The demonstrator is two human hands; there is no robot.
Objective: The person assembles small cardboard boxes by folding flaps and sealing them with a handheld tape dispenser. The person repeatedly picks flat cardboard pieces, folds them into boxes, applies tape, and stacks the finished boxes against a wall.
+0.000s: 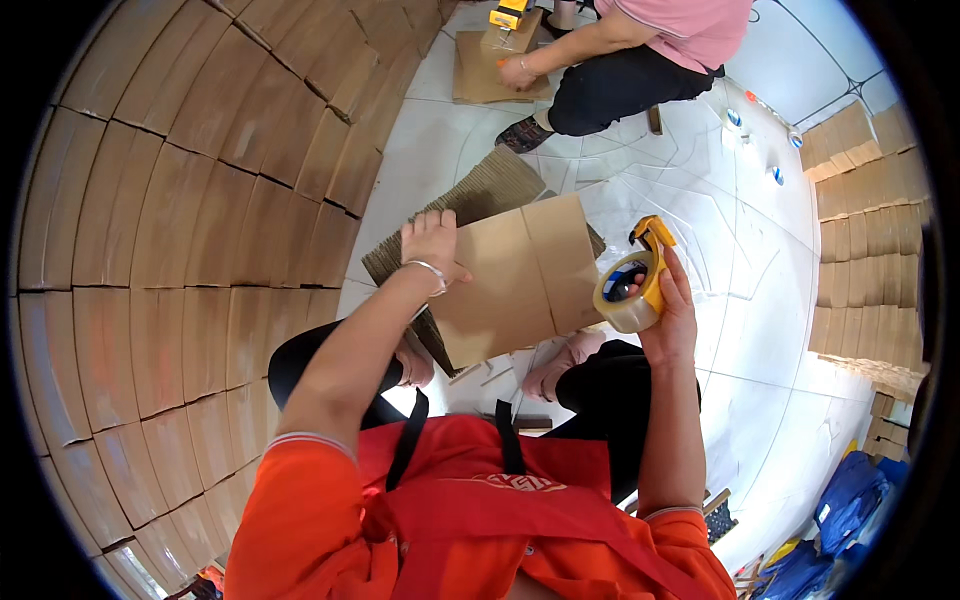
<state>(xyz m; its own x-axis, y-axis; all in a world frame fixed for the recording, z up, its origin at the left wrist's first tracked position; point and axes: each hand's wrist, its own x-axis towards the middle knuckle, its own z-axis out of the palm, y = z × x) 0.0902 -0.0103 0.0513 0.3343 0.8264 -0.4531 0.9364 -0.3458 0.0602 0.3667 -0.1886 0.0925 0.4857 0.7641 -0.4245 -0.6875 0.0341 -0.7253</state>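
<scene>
A brown cardboard box [500,270] lies slantwise before my knees, a seam running across its right part. My left hand [432,247] grips its far left edge, thumb on the upper face. Beneath the box and poking out around it is ribbed corrugated cardboard [485,190]. Just right of the box, my right hand [670,315] is closed around a yellow tape dispenser [655,250] loaded with a wide roll of clear tape [630,312]. The dispenser is raised and apart from the box. My right fingers are partly hidden behind it.
Stacked cardboard [200,220] walls in the left side. Further bundles [868,250] stand at the right. Ahead, a person in a pink top [690,30] works on cardboard with another yellow tape dispenser [508,14]. Tape rolls [776,176] and clear film lie on the tiled floor [770,400]; blue bags [850,505] sit at lower right.
</scene>
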